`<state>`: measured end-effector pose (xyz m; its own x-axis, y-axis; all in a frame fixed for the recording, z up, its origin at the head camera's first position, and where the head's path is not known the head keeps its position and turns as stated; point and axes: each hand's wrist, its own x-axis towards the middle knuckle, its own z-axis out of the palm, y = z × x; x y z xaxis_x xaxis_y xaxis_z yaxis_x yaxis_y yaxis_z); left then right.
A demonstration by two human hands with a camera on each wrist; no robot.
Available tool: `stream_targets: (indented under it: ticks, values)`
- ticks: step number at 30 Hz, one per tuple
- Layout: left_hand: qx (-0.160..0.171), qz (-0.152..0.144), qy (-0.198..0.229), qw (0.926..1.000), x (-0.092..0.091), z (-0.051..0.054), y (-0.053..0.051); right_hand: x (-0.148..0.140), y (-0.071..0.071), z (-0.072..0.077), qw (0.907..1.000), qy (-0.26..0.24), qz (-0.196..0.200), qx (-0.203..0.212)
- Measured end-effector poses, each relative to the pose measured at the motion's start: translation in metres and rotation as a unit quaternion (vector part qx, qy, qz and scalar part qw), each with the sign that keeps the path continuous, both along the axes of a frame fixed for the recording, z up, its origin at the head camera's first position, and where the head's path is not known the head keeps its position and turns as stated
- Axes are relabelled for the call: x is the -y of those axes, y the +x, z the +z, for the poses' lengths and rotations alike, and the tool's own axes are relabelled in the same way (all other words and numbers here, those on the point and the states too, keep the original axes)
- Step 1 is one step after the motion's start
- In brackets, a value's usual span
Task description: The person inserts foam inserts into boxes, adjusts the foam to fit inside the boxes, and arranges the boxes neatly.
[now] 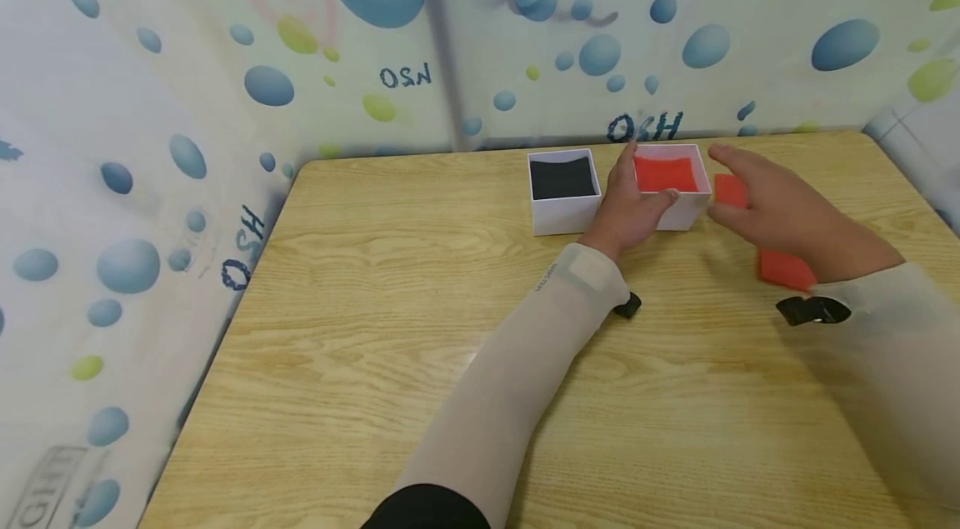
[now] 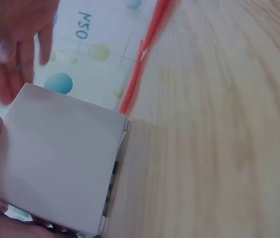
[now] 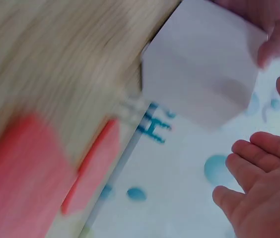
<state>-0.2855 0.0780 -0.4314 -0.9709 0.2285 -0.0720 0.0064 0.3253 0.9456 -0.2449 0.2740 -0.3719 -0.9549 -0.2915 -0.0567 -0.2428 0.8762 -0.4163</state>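
Observation:
A white open-topped box (image 1: 684, 214) with a red sheet-like filling (image 1: 666, 174) stands towards the table's far edge. My left hand (image 1: 624, 208) grips it by its left side, the thumb lying across the front near the rim. Just to the box's right hovers my right hand (image 1: 783, 204), fingers extended, holding nothing; in the right wrist view its fingers are plainly apart from the box. Beneath and beside that hand lie two flat red pieces, one farther back (image 1: 729, 190) and one nearer (image 1: 785, 269), both partly hidden by it. Their material cannot be made out.
Left of the gripped box stands a second white box (image 1: 564, 216) with a black filling (image 1: 561, 177). Both are on a wood-grain table (image 1: 390, 304). Behind the table's far edge rises a wall covering (image 1: 525, 96) patterned with blue and green drops.

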Motion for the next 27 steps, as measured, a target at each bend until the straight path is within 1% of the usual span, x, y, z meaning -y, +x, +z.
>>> stream_targets:
  ticks: [5,11,18,21,27]
  values:
    - [0.004,0.003,-0.012,0.9999,-0.001,0.001,-0.001,-0.029,0.01,0.0,0.9993,-0.007,-0.027,0.024]
    - [0.004,0.004,-0.014,0.9999,-0.001,0.0,-0.001,-0.06,0.017,-0.01,0.9986,-0.004,-0.038,0.035]
    - [0.007,0.004,-0.011,0.9999,-0.002,0.0,-0.001,-0.09,0.025,-0.026,0.9978,0.027,-0.038,0.048]
    - [0.006,0.003,-0.011,0.9999,-0.003,0.0,-0.001,-0.101,0.029,-0.029,0.996,0.043,-0.046,0.064]
    - [0.009,0.009,-0.016,0.9998,-0.002,0.001,-0.001,-0.115,0.032,-0.037,0.99,0.076,-0.057,0.104]
